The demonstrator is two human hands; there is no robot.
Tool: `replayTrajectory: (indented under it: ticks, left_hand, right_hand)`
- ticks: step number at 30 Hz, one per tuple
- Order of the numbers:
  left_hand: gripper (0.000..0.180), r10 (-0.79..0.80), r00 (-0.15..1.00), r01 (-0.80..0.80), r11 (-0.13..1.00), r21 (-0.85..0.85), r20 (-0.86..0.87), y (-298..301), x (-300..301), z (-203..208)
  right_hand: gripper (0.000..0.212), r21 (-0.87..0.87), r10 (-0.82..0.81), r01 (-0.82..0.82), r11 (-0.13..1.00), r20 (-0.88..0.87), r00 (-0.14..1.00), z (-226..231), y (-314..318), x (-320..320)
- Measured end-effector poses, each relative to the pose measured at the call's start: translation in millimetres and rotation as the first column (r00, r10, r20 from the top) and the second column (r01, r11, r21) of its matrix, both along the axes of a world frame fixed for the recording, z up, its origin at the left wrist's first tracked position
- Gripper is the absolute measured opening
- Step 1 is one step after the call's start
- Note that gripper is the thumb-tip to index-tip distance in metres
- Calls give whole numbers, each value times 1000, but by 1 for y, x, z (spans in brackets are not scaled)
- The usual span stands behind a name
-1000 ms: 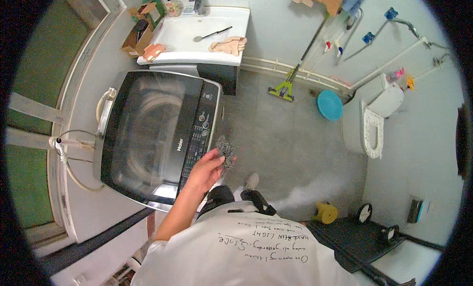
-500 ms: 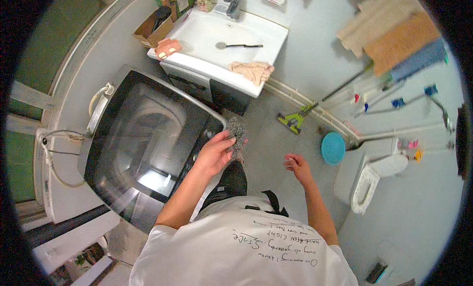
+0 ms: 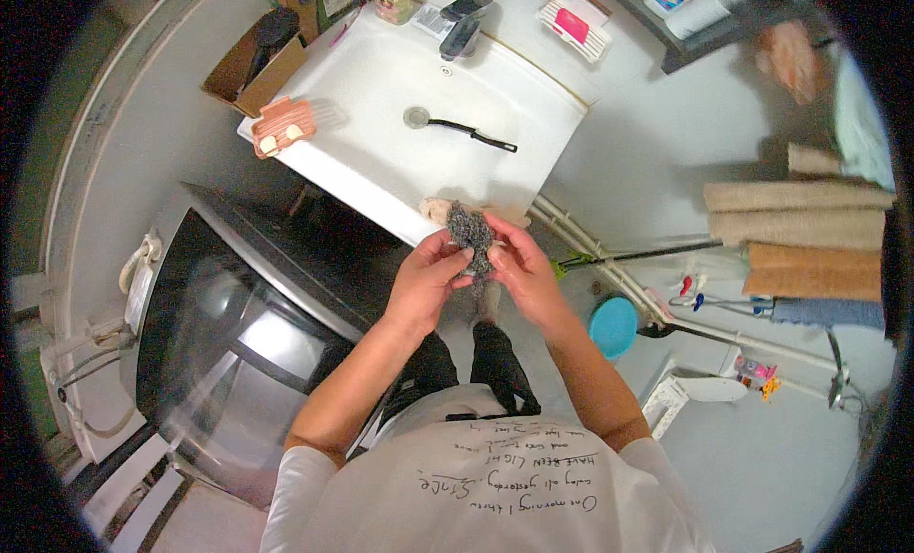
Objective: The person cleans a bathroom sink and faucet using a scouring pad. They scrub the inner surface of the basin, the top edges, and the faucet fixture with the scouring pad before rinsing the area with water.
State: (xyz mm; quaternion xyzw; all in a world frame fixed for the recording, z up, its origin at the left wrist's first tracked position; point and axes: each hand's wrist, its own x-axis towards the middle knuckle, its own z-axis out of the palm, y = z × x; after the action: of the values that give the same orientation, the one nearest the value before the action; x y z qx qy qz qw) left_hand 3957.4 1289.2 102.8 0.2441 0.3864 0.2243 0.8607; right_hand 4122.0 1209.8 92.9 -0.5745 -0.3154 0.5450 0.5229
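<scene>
Both hands meet in front of me at the sink's front edge, gripping a grey, curly steel wool scourer (image 3: 469, 231). My left hand (image 3: 424, 275) pinches its left side between thumb and fingers. From the other side, my right hand (image 3: 522, 272) holds it with thumb and fingers closed. Partly behind the scourer, a beige cloth (image 3: 438, 210) lies over the basin's front rim. In the white sink (image 3: 381, 163) rests a black-handled brush or strainer-like tool (image 3: 471, 134) with a round grey head, near the basin's middle.
A pink soap dish (image 3: 284, 125) with pale soap pieces sits on the sink's left corner, beside a cardboard box (image 3: 224, 77). The black faucet (image 3: 461, 37) stands at the back. A washing machine (image 3: 248, 353) is left; a blue basin (image 3: 612, 326) and toilet (image 3: 705, 389) are right.
I have turned toward the sink and come closer to it. My right hand, empty before, has come in from the right and taken hold of the scourer along with the left.
</scene>
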Motion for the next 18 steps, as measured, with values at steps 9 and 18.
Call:
replayTrajectory:
  ticks: [9, 18]
  left_hand:
    - [46, 176, 976, -155, 976, 154, -128, 66, 98, -31]
    - [32, 274, 925, -189, 933, 308, -262, 89, 165, -92]
  right_hand:
    - [42, -37, -17, 13, 999, -113, 993, -52, 99, 95]
    - [33, 151, -73, -25, 988, 609, 790, -92, 191, 231]
